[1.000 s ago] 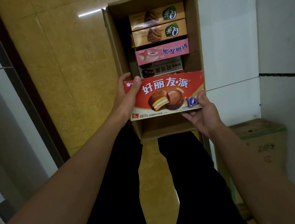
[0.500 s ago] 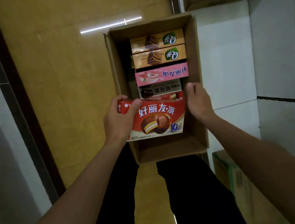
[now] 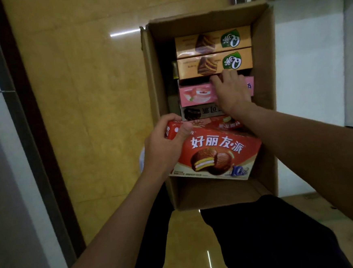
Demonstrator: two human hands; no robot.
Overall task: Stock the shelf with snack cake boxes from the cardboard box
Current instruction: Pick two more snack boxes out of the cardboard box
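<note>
Found red snack cake box lifted over the near end of the cardboard box, not yet on any shelf; no shelf in view. Noted a grip by the left hand alone, fingers wrapped over the box's left end, thumb pressed on the printed face.

Recorded change: a second ago, held at both ends by two hands; half a second ago, released on the right side. Found right hand now reached further into the carton, laid over the pink box, fingertips at the dark gap below the nearer orange box. Could not tell whether closed on the pink box or merely resting on it. Judged as a second pick under way, with a one-handed carry of the first box; some risk of the free right end sagging.

Orientation of the red box: long axis across the view, left to right, right end dipped slightly lower. Printed face turned up toward the camera, lettering upright to the wearer.

Remaining stock, front to back: another red box partly hidden beneath, a dark box, the pink one, then two orange boxes, the farther against the carton's far wall. All laid crosswise, lettering inverted. Carton placed on a glossy yellow floor, near the wearer's dark-trousered legs.
</note>
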